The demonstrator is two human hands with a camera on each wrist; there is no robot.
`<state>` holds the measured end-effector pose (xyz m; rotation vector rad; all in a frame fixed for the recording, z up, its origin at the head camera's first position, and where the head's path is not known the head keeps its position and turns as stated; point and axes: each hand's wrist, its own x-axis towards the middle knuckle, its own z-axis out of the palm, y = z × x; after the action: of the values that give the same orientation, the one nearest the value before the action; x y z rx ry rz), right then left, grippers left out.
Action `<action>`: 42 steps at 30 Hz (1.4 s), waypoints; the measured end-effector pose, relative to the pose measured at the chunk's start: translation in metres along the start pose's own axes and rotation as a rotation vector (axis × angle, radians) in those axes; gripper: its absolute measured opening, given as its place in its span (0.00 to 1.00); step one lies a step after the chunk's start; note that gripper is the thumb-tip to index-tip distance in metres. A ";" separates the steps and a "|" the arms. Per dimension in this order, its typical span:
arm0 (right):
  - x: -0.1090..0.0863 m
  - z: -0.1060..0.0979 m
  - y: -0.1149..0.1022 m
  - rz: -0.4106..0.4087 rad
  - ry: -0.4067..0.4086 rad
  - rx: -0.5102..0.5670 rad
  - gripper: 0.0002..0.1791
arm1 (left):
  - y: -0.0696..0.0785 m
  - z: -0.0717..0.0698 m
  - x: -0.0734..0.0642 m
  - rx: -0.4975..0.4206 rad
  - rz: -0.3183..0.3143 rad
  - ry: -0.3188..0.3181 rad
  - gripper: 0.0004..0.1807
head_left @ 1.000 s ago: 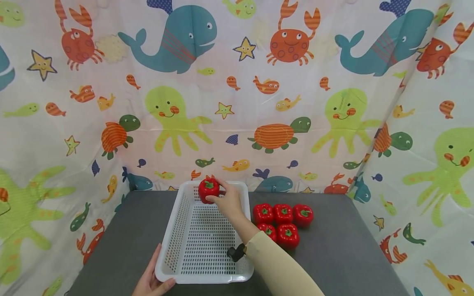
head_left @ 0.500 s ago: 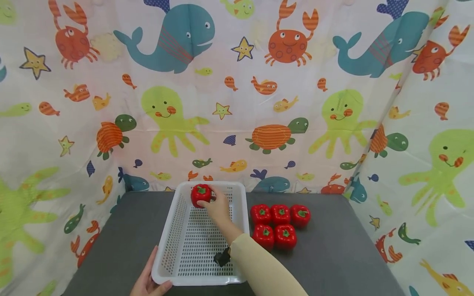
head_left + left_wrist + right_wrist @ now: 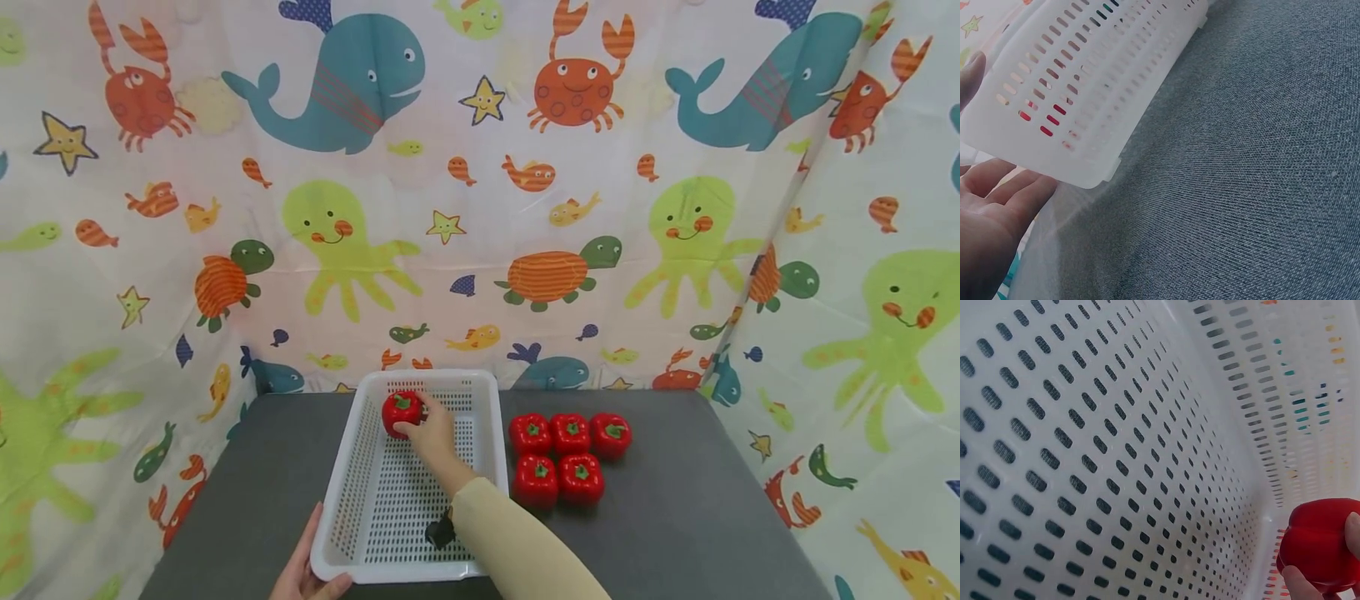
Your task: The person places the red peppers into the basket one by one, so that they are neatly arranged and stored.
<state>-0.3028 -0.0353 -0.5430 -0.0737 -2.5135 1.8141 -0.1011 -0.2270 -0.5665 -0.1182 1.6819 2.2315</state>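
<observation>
Down it comes — one red pepper (image 3: 396, 419) is lower than a second ago, inside the white basket's (image 3: 496, 454) far left corner.
The right hand (image 3: 435, 435) pinches it; whether it touches the basket's floor I can't tell. The left hand (image 3: 307, 573) grips the near left corner. Five more red peppers (image 3: 568, 440) sit bunched on the grey tabletop (image 3: 675, 517) — just beside the basket's right edge.
</observation>
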 end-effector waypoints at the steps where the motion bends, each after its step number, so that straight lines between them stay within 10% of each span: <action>1: 0.001 0.002 0.001 -0.002 -0.001 0.000 0.40 | 0.000 0.000 0.000 0.004 0.002 0.004 0.61; 42: 0.018 0.043 0.022 -0.010 0.019 -0.093 0.47 | -0.007 -0.013 0.005 0.053 -0.003 0.006 0.62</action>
<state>-0.3228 -0.0683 -0.5777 -0.0815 -2.5796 1.6839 -0.1056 -0.2368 -0.5782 -0.1141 1.7413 2.1839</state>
